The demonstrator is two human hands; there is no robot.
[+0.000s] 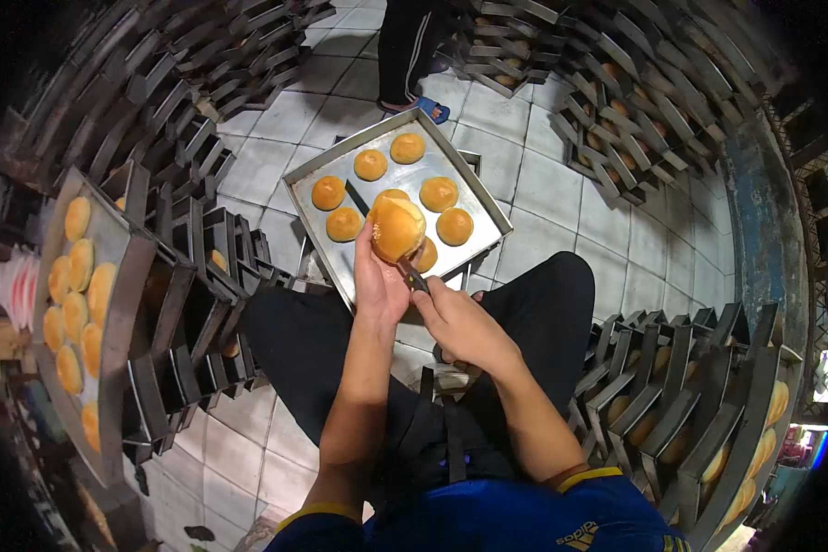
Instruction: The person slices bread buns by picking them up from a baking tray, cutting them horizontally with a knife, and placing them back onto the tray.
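My left hand (384, 283) holds up a round golden bun (397, 232), its fingers curled around the side, over a metal tray (340, 263). In my right hand (466, 322) is a knife (416, 276), gripped by its dark handle and pressed against the bun's near side. A dark strip in line with the handle shows beyond the bun and looks like the blade; its middle is hidden by the bun. Several more buns (407, 148) sit spaced out on the tray, and one (426, 255) is partly covered by the held bun.
A tray of buns (81, 322) tops a stack at the left. More stacked trays (672, 386) stand at the right and around the back. Beyond my tray, a person's leg (403, 55) and blue sandal (433, 109) are on the white tiled floor (543, 198).
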